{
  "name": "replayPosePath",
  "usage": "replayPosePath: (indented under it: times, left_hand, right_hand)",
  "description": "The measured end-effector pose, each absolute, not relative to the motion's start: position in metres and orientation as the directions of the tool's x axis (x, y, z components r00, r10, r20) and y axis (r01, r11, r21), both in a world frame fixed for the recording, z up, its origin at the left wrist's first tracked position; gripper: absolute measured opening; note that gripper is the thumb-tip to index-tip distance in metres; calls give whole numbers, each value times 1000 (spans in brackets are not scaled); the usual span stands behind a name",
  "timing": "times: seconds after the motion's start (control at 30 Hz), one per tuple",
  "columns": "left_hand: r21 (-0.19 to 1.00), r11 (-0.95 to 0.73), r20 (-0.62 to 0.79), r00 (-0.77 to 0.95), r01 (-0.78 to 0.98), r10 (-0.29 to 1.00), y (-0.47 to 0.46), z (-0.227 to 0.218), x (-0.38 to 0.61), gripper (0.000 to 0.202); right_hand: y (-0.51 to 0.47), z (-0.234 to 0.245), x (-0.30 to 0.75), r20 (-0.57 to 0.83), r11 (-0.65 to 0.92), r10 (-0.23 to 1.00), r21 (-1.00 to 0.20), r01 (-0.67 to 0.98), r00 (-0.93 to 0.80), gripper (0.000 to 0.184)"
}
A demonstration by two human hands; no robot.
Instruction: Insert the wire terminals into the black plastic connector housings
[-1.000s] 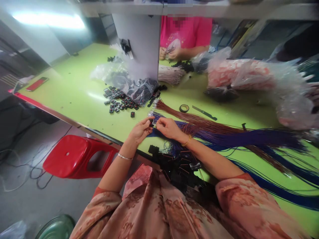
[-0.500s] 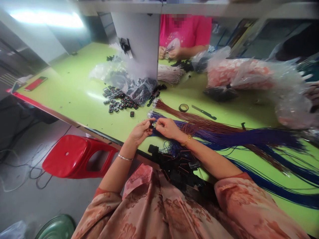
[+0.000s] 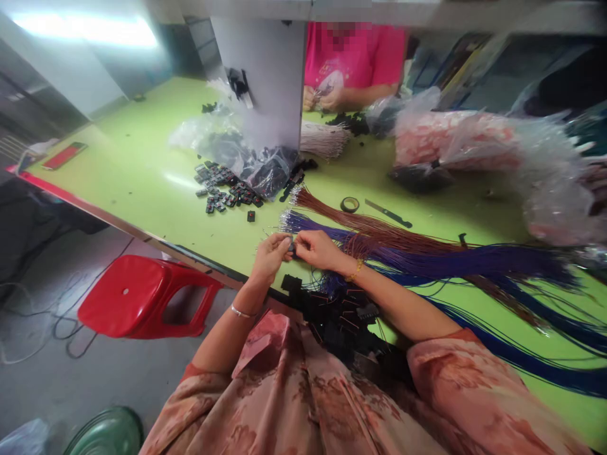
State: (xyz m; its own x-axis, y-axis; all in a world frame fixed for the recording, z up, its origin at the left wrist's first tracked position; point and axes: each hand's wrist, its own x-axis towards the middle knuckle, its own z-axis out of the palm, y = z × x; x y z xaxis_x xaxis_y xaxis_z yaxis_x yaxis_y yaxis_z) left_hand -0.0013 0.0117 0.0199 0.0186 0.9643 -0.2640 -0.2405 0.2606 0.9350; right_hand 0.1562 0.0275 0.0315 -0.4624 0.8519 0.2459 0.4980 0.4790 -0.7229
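Observation:
My left hand [image 3: 271, 258] is closed, thumb and fingers pinching a small dark connector housing [image 3: 291, 245]. Close against it, my right hand [image 3: 318, 250] is also closed, its fingertips meeting at the housing; whatever they pinch is too small to make out. Both hands are over the end of a bundle of purple wires [image 3: 408, 256] with silvery terminals. Behind that bundle lie brown wires [image 3: 332, 212]. Dark blue wires [image 3: 493, 341] stretch off to the right. Black connectors with short brown wires [image 3: 332, 316] are heaped between my body and my hands.
Loose black connectors [image 3: 222, 189] lie beside a plastic bag [image 3: 272, 174]. A tape roll [image 3: 349, 205] and a knife [image 3: 389, 213] are beyond the wires. A person in a pink shirt [image 3: 384, 57] works across the table. A red stool [image 3: 123, 297] stands left.
My left hand has turned and its raised index finger has folded down around the housing. My right hand has come slightly closer, so the two hands now almost touch.

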Motion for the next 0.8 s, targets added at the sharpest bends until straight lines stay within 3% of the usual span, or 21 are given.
replayPosePath:
  times: [0.23, 0.4, 0.5, 0.7, 0.8]
  left_hand:
    - [933, 298, -296, 41, -203, 954, 9, 20, -3, 40]
    - [932, 308, -305, 44, -194, 951, 10, 24, -8, 39]
    - [930, 316, -314, 39, -187, 949, 10, 24, -7, 38]
    - [937, 272, -272, 31, -221, 962, 11, 23, -3, 37]
    - [931, 257, -257, 34, -259, 966, 10, 24, 1, 35]
  right_hand:
    - [50, 40, 171, 146, 444, 870, -647, 620, -471, 22]
    - [79, 40, 187, 40, 351, 934, -302, 886, -356, 20]
    - [83, 35, 186, -5, 348, 934, -209, 914, -357, 21]
    - [81, 38, 186, 44, 369, 929, -154, 916, -367, 25]
    - [85, 41, 184, 48, 335, 942, -238, 912, -333, 20]
